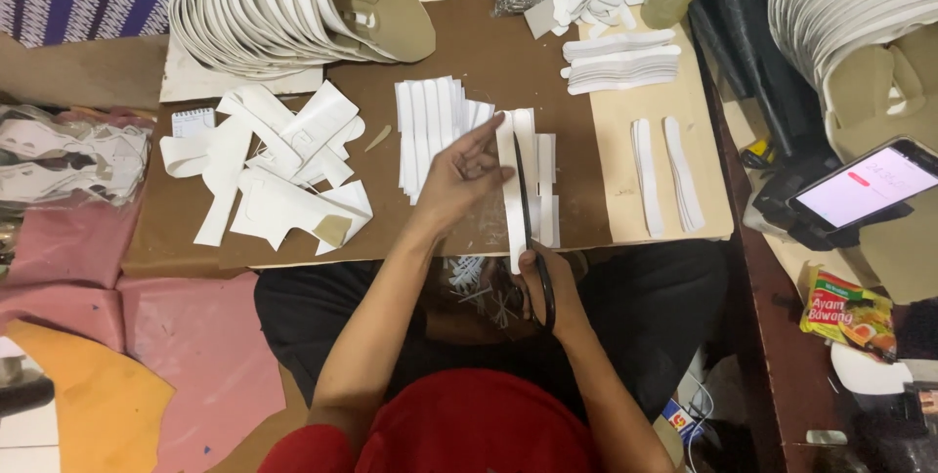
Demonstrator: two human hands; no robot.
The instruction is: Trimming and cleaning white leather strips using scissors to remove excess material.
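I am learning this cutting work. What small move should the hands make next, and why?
Probably close the scissors a little further along the white strip. The right hand has the blades partway up the strip, and the left hand pins its far end to the brown board, so the cut looks unfinished.

Long white strip of sheet material (510, 190), narrow and flat, lying lengthwise away from the person across the near edge of the brown desk (508, 53), its near end overhanging that edge. Black-handled scissors (532, 238) run along the strip's right side, slim dark blades open and pointing away from the person, the tip near the strip's far end, the looped handle below the desk edge. The strip lies just beside further white strips (543, 190) on its right and near a fanned stack of white rectangular pieces (430, 131) on its left.
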